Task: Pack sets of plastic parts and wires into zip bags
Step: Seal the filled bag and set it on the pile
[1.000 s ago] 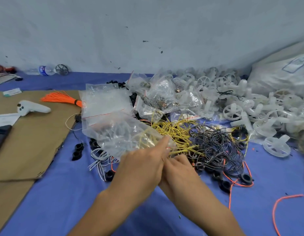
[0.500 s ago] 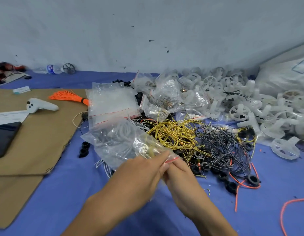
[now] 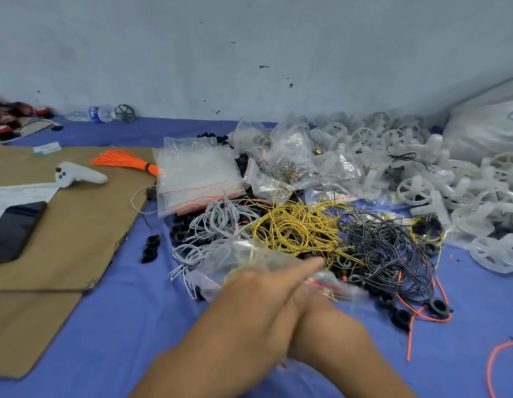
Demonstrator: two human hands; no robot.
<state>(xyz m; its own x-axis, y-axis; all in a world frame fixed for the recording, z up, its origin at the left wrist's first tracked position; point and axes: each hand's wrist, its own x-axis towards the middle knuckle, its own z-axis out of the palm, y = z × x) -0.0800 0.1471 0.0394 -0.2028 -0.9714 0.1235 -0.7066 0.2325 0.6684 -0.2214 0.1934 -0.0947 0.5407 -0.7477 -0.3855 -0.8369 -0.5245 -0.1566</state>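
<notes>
Low in the middle, my left hand (image 3: pixel 258 305) and my right hand (image 3: pixel 324 320) hold a clear zip bag (image 3: pixel 235 259) that has wires and small parts inside. My left hand lies over the right and pinches the bag near its red zip strip. Most of my right hand's fingers are hidden under the left hand and the bag. Just behind the bag lie tangled yellow wires (image 3: pixel 295 228), black wires (image 3: pixel 384 245) and grey-white wires (image 3: pixel 221 222). White plastic wheels (image 3: pixel 416 191) are heaped at the back right.
A stack of empty zip bags (image 3: pixel 195 173) lies behind the wires, with filled bags (image 3: pixel 289 168) beside it. Black rings (image 3: pixel 152 245) and orange wires (image 3: pixel 422 314) are scattered on the blue cloth. On the cardboard (image 3: pixel 63 225) at left are a phone (image 3: pixel 14 228), a white controller (image 3: pixel 77 175) and an orange wire bundle (image 3: pixel 123 160).
The bag has come down and toward me, uncovering the grey-white wires behind it. My left hand has slid right along the zip strip, over my right hand.
</notes>
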